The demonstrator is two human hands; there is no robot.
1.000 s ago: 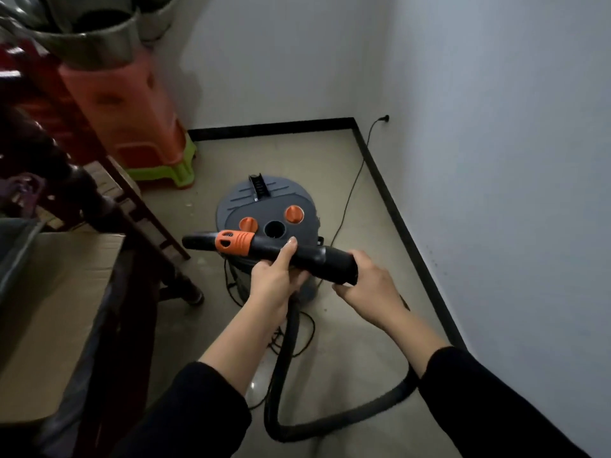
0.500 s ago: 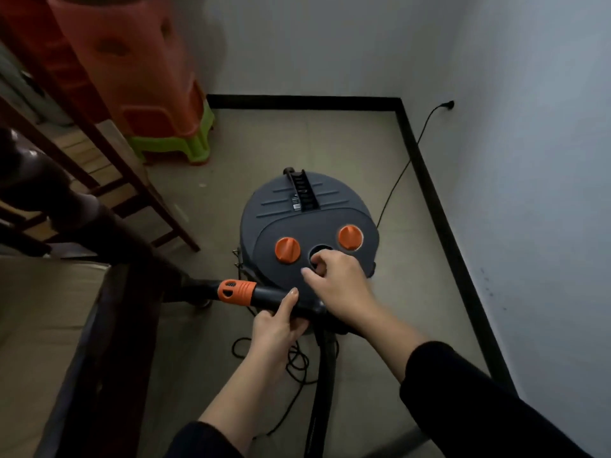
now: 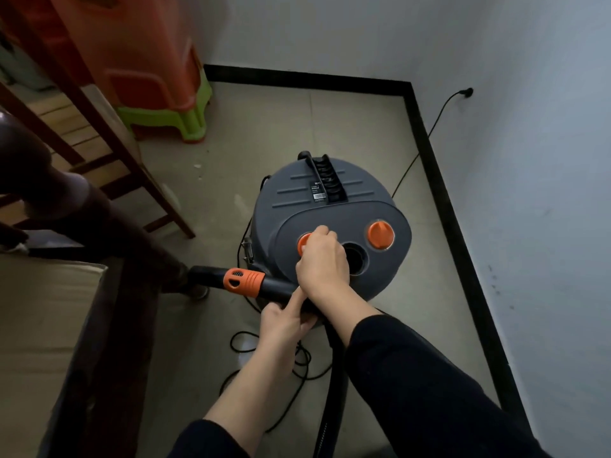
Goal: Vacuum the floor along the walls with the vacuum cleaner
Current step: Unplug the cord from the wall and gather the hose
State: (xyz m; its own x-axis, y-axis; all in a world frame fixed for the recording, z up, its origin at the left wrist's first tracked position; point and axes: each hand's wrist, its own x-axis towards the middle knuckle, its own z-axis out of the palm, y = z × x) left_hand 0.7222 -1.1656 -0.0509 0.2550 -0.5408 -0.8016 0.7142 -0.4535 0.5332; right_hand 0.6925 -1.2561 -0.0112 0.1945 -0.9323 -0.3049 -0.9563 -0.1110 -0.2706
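- Right hand (image 3: 319, 259) reaches over the vacuum (image 3: 330, 206), with its fingers curled round the left orange knob (image 3: 301, 243) on the lid, pinching it.
- Left hand (image 3: 284, 322) is wrapped round the black wand (image 3: 244, 282) behind its orange collar, forefinger laid straight along the tube. The wand lies roughly level and points left.
- The vacuum stands on the floor (image 3: 297, 120) near the corner, close to the right wall (image 3: 529, 193). Its cord (image 3: 426, 140) runs up to a plug (image 3: 466, 93) in that wall.
- Progress, as I judge it, is setup only. The vacuum is plugged in and the knob looks like a control being worked. Where the hose (image 3: 332, 385) joins the body is hidden. The wand is not at any wall, so all the cleaning along the edges seems left to do.
- Edges: a black baseboard (image 3: 429, 166) lines both walls, which meet at the far corner. The back run lies open. The right run is crowded by the vacuum and crossed by the cord.
- Room is narrow. Stools (image 3: 158, 77) fill the far left, and a wooden frame (image 3: 99, 133) and a dark table (image 3: 109, 342) press in on the left. Slack cord loops on the floor under the arms and could snag the hose.
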